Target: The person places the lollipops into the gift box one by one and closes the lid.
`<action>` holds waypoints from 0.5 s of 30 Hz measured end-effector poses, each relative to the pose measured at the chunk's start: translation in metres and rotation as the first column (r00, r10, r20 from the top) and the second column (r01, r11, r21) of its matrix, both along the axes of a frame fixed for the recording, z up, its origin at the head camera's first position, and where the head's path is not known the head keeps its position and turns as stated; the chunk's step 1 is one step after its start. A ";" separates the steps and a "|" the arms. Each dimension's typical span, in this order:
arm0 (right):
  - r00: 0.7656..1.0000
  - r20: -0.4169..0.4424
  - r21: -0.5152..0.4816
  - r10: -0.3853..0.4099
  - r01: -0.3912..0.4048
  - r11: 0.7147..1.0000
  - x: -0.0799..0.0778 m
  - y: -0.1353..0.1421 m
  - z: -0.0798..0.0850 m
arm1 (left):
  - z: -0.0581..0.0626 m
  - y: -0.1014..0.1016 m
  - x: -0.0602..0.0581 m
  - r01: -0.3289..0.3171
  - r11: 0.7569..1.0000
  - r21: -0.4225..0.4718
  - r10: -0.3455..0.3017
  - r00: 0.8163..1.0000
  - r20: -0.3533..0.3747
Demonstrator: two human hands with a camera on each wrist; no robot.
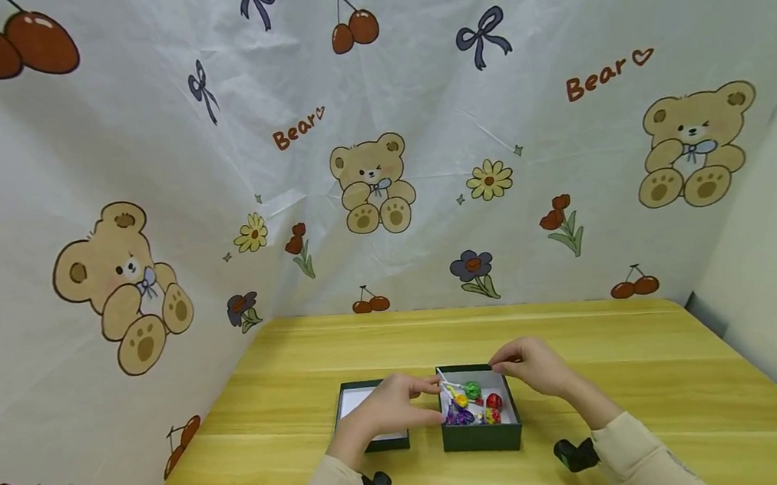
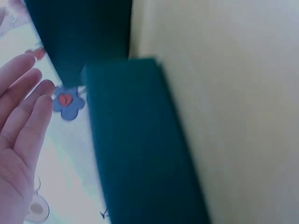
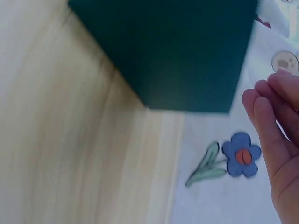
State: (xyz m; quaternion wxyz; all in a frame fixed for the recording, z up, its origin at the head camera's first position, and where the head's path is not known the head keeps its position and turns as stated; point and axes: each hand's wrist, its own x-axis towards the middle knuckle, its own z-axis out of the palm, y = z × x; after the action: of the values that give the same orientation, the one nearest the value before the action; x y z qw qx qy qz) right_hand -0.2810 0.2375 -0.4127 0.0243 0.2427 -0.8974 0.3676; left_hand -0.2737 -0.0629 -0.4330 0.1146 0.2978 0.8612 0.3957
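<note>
A dark green open box (image 1: 482,439) with a light inside holds several lollipops (image 1: 472,391) in bright wrappers, some with white sticks showing. My left hand (image 1: 392,408) is at the box's left side, its fingers extended and thumb spread. At the far right corner of the box is my right hand (image 1: 532,365), fingertips close to the rim; whether they touch it I cannot tell. The left wrist view shows the left fingers (image 2: 35,114) nearly straight. In the right wrist view the right fingers (image 3: 271,116) lie together, with no object visible in them.
A green-edged lid or shallow box (image 1: 387,444) with a white inside lies left of the box, partly behind the left hand. Black wrist devices (image 1: 577,455) sit by both sleeves. A bear-printed sheet (image 1: 432,269) hangs behind the wooden table (image 1: 274,437).
</note>
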 end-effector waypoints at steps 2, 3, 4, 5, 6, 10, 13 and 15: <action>1.000 -0.002 -0.008 -0.030 0.030 1.000 0.002 0.011 0.003 | 0.001 -0.007 -0.002 -0.022 0.999 0.025 0.022 1.000 -0.011; 0.999 -0.001 -0.008 -0.044 0.044 0.999 0.003 0.017 0.004 | 0.001 -0.012 -0.004 -0.032 0.999 0.036 0.033 0.999 -0.017; 0.998 -0.001 -0.003 -0.055 0.055 0.998 0.003 0.025 0.005 | 0.001 -0.016 -0.006 -0.040 0.998 0.049 0.041 0.999 -0.026; 0.998 0.002 0.003 -0.065 0.065 0.998 0.003 0.032 0.005 | 0.000 -0.021 -0.008 -0.051 0.997 0.052 0.053 0.998 -0.037; 0.997 0.008 0.009 -0.078 0.078 0.997 0.004 0.041 0.006 | 0.000 -0.025 -0.010 -0.062 0.997 0.052 0.065 0.997 -0.049; 0.994 0.035 0.022 -0.108 0.107 0.994 0.008 0.070 0.007 | -0.001 -0.039 -0.020 -0.091 0.996 0.015 0.092 0.991 -0.094; 0.990 0.049 0.018 -0.129 0.128 0.992 0.012 0.081 0.007 | 0.002 -0.047 -0.028 -0.116 0.993 -0.037 0.111 0.987 -0.116; 0.990 0.046 0.019 -0.137 0.136 0.990 0.016 0.080 0.008 | 0.005 -0.052 -0.031 -0.138 0.988 -0.075 0.128 0.984 -0.126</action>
State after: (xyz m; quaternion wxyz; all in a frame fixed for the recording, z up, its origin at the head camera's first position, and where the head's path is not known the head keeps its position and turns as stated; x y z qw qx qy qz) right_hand -0.2646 0.3177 -0.4047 0.0264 0.1721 -0.9152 0.3635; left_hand -0.3052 -0.1146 -0.4277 0.0478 0.2578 0.9003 0.3474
